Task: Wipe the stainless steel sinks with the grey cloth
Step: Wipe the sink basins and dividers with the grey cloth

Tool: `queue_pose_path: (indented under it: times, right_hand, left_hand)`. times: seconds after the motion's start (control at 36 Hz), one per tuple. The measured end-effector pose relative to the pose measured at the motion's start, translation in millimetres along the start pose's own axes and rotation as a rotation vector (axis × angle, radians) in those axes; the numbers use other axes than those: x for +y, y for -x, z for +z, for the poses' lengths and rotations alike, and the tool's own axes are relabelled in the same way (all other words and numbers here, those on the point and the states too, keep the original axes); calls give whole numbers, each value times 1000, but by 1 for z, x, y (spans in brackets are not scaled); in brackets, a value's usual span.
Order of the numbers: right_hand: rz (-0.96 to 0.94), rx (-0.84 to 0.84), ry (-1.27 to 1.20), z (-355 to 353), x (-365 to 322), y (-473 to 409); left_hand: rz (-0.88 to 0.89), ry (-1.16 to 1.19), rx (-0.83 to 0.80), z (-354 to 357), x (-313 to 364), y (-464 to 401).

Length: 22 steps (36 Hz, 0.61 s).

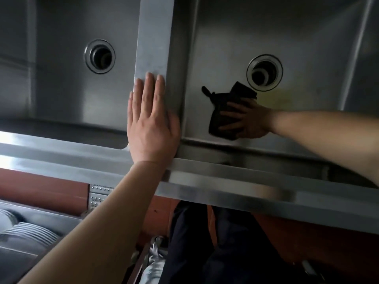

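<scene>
- Nearest to the camera is the left forearm, coming up from the bottom edge to the left hand [151, 121], which lies flat with fingers straight and together on the divider [152, 37] between the two basins. It grips nothing, just props the body.
- Right hand [245, 119] is down in the right sink [307, 37], fingers spread and pressing the grey cloth [225, 103] against the basin floor (looks nearly black in this light, honestly).
- So the cloth sits on the near part of the right basin floor, just near-left of the right drain [264, 72], not over it.
- Step in hand, I'd say: wiping the right basin floor. There's a yellowish patch [276, 97] just right of the hand, so the next stroke probably wants to sweep right over that, then circle the drain ring and go up the walls.
- Cloth is bunched into a rough oblong, long axis running from near-left to far-right, the far corner pointing at the drain. A small tail sticks out on the far-left side.
- Left sink [61, 78] with the left drain [99, 56] has no hand in it; can't tell if it's been wiped.
- Below the front rim [61, 154]: dark trousers and a light shoe.
</scene>
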State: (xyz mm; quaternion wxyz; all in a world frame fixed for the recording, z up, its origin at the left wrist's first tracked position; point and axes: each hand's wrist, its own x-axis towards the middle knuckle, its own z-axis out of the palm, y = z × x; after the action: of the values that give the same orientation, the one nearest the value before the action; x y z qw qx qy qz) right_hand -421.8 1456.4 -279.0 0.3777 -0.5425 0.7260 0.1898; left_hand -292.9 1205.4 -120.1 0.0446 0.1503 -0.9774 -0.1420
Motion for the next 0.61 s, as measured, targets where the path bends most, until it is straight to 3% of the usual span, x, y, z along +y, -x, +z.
queue_pose_path:
  times: [0.11, 0.31, 0.47, 0.61]
  right_hand:
    - [-24, 33, -64, -10, -20, -23]
    - [-163, 146, 66, -53, -54, -79]
    - [-150, 191, 33, -40, -47, -66]
    - [-40, 124, -21, -2, -9, -17]
  left_hand:
    - [8, -2, 21, 1, -1, -1]
    - [2, -4, 25, 1, -2, -1]
    - [7, 6, 38, 0, -2, -1]
    - [6, 10, 7, -3, 2, -2]
